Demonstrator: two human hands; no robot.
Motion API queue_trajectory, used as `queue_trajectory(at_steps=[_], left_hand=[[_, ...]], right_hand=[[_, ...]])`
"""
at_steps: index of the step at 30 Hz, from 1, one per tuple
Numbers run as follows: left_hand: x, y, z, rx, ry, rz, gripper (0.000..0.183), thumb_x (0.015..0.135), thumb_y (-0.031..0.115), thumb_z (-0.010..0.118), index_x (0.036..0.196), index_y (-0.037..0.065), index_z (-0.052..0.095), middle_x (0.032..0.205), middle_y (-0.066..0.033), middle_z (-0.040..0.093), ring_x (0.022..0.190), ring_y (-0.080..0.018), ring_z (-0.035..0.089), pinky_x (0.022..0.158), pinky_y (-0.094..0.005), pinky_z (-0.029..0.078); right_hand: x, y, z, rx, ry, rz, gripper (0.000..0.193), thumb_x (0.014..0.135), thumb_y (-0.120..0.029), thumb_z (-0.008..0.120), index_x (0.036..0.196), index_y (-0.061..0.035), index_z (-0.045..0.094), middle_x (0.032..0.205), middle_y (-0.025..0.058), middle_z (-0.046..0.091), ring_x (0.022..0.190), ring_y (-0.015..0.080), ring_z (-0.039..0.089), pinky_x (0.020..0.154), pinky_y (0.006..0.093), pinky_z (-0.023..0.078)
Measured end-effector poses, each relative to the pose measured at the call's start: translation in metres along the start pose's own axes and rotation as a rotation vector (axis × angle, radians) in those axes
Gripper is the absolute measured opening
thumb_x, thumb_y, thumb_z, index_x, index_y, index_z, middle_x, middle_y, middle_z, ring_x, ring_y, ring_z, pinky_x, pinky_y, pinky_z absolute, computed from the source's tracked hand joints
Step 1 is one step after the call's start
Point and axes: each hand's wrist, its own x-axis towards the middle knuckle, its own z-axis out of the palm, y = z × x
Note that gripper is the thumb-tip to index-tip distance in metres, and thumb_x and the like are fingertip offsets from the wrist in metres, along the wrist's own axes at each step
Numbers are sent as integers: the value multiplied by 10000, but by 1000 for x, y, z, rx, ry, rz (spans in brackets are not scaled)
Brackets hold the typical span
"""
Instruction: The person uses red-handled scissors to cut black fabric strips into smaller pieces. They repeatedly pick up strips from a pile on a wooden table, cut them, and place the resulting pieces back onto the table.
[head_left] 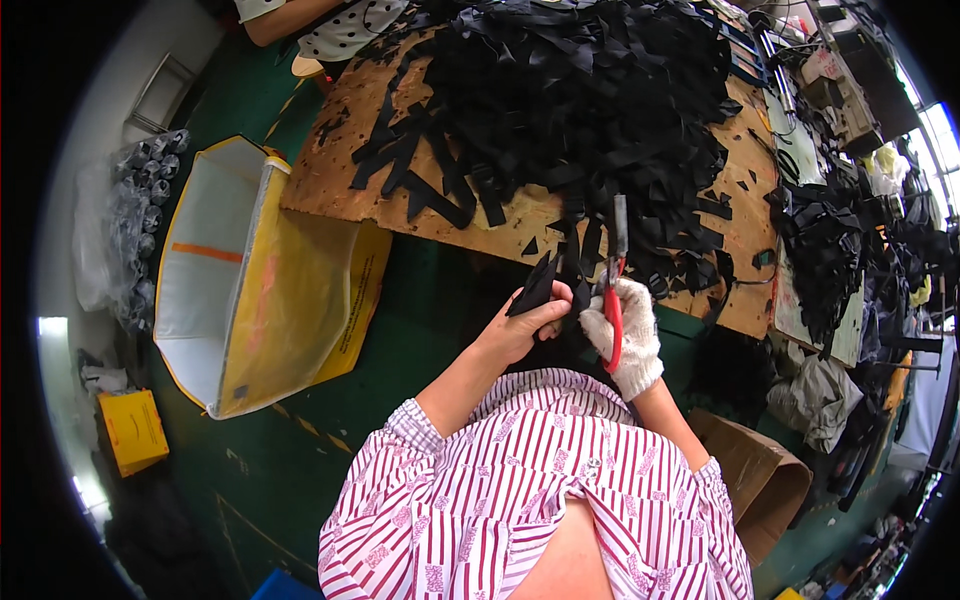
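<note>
My bare left hand (527,325) is closed on a black fabric strip (537,290), whose folded end sticks up above the fingers. Close beside it, my right hand (632,340) wears a white knitted glove and grips red-handled scissors (613,318). The scissors' metal blades (621,228) point away from me, over the near edge of the wooden table. Another dark strip hangs between the two hands; which hand it belongs to I cannot tell. Beyond the hands lies a large heap of black strips (590,90), with small cut scraps around it.
The wooden table (335,175) ends just ahead of my hands. A yellow-and-white open bag (300,290) stands at its left. To the right are a cardboard box (750,480) and a bench with more black strips (825,245). Another person's arm (285,20) shows at the far left.
</note>
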Motion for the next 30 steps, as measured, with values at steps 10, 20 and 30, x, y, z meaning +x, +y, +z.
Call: queue_trajectory(at_steps=[10,20,30], left_hand=[[10,7,16,70,210,21,152,872,208,641,928,85,572,671,60,472,507,-28,366,467,-190,278],[-3,7,8,156,53,55,187,882,199,625,950,70,509,638,47,408,505,-33,355,474,-188,286],[-9,8,1,497,143,247,216,939,243,537,959,33,584,666,17,487,538,-93,432,587,-234,390]], right_hand=[[-2,19,9,97,5,17,445,753,7,681,1095,-58,404,865,11,518,738,76,516,668,213,454],[16,-13,-7,397,99,152,438,802,-29,629,1166,-28,384,874,64,531,626,122,562,522,242,506],[2,-3,-5,51,25,132,435,747,-5,673,1081,-34,395,736,32,527,542,96,507,478,226,440]])
